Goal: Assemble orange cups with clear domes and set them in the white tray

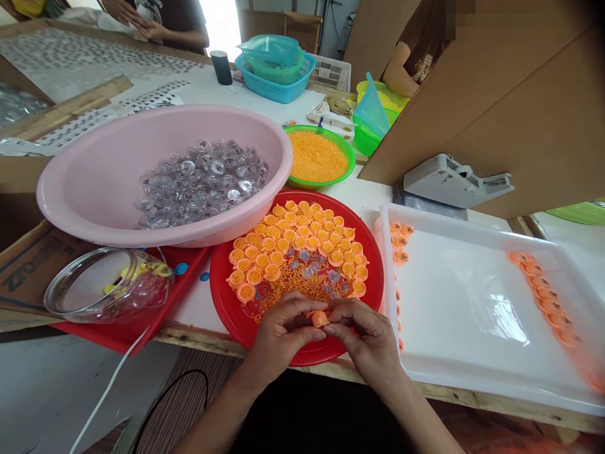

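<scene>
Between both hands, over the near edge of a red round tray (225,318), is a small orange plastic piece (320,319). My left hand (278,334) pinches it from the left, and my right hand (366,331) grips it from the right with thumb and fingers. Many round orange pieces with open cups (271,244) stand across the far part of the tray. Small orange beads (302,284) and several clear discs (309,271) lie nearer to my hands. Fingers cover part of the held piece.
At the left a large pink basin (94,183) holds clear round caps. Behind the tray stands a green bowl (350,165) of orange beads. A white tray (454,284) with rows of orange pieces is at right, near a tape dispenser (449,183). Two people are across the table.
</scene>
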Demonstrator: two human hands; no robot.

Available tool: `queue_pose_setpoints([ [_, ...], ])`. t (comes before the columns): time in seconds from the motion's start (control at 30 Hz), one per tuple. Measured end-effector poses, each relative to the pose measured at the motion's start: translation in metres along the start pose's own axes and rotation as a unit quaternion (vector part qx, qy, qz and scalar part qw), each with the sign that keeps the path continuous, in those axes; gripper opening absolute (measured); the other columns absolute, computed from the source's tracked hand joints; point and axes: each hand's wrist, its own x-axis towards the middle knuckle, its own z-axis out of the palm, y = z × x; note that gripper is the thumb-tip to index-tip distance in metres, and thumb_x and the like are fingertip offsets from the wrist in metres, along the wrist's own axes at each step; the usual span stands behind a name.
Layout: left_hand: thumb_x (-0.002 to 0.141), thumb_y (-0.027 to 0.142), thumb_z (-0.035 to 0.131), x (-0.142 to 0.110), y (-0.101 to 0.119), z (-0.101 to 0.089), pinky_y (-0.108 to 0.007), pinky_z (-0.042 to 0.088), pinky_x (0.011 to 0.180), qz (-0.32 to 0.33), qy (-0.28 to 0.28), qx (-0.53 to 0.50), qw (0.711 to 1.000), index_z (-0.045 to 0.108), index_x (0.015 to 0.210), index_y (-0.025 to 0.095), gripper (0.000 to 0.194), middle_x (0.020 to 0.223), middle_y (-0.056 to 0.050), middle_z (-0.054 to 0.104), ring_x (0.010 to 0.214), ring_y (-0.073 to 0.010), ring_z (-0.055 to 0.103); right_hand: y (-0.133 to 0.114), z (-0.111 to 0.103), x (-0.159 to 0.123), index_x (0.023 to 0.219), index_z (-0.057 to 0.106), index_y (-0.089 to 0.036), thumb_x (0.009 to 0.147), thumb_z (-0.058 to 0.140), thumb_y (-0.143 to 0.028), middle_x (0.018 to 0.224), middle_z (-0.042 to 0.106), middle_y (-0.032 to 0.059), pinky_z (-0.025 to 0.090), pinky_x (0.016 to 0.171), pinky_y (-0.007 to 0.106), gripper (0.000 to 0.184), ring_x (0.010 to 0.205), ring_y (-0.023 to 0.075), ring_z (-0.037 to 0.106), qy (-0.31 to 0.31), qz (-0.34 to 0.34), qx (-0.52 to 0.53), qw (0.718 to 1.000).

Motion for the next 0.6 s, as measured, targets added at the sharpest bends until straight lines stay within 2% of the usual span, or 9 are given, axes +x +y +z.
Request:
queue_pose_setpoints([
  [0.2, 0.072, 0.019, 0.075, -0.006, -0.002, 0.006, -0.024, 0.052, 0.074, -0.012, 0.054, 0.025, 0.998, 0.074, 0.095, 0.025, 0.024, 0.093, -0.003, 0.066, 0.087, -0.0170, 0.063, 0.006, 0.004, -0.001, 0.080, 0.061, -0.021, 0.079, 0.069, -0.020, 0.083, 0.066, 0.0020, 0.052, 0.064, 0.026, 0.008, 0.070, 0.0149, 0.063, -0.001, 0.062, 0.048, 0.997],
  [0.33, 0.075, 0.022, 0.072, -0.008, 0.001, 0.010, -0.026, 0.052, 0.078, -0.025, 0.069, 0.045, 0.996, 0.074, 0.095, 0.021, 0.020, 0.094, -0.005, 0.067, 0.089, -0.0185, 0.064, 0.012, 0.010, -0.001, 0.101, 0.059, -0.023, 0.080, 0.067, -0.020, 0.087, 0.066, 0.0025, 0.054, 0.067, 0.028, 0.022, 0.076, 0.0169, 0.064, 0.004, 0.085, 0.059, 0.995],
  [0.4, 0.076, 0.024, 0.072, -0.007, -0.002, 0.011, -0.027, 0.053, 0.081, -0.036, 0.078, 0.042, 0.995, 0.073, 0.095, 0.021, 0.020, 0.095, -0.005, 0.068, 0.090, -0.0191, 0.065, 0.013, 0.012, 0.000, 0.103, 0.060, -0.022, 0.082, 0.064, -0.022, 0.089, 0.065, 0.0038, 0.054, 0.069, 0.030, 0.020, 0.078, 0.0180, 0.063, -0.004, 0.068, 0.017, 0.998],
  [0.5, 0.078, 0.026, 0.068, -0.005, -0.010, 0.010, -0.029, 0.051, 0.088, -0.070, 0.078, 0.002, 0.994, 0.069, 0.104, 0.022, 0.026, 0.103, -0.005, 0.070, 0.099, -0.0196, 0.065, 0.013, 0.013, 0.002, 0.095, 0.060, -0.021, 0.085, 0.062, -0.025, 0.087, 0.064, 0.0047, 0.053, 0.066, 0.029, 0.012, 0.074, 0.0176, 0.062, -0.002, 0.034, -0.065, 0.997],
  [0.6, 0.080, 0.025, 0.065, 0.000, -0.017, 0.006, -0.031, 0.049, 0.094, -0.099, 0.064, -0.029, 0.993, 0.064, 0.112, 0.024, 0.032, 0.115, -0.004, 0.068, 0.111, -0.0199, 0.061, 0.010, 0.012, 0.005, 0.101, 0.057, -0.020, 0.085, 0.059, -0.023, 0.088, 0.064, 0.0053, 0.051, 0.065, 0.030, 0.016, 0.073, 0.0178, 0.061, -0.006, -0.035, -0.163, 0.986],
])
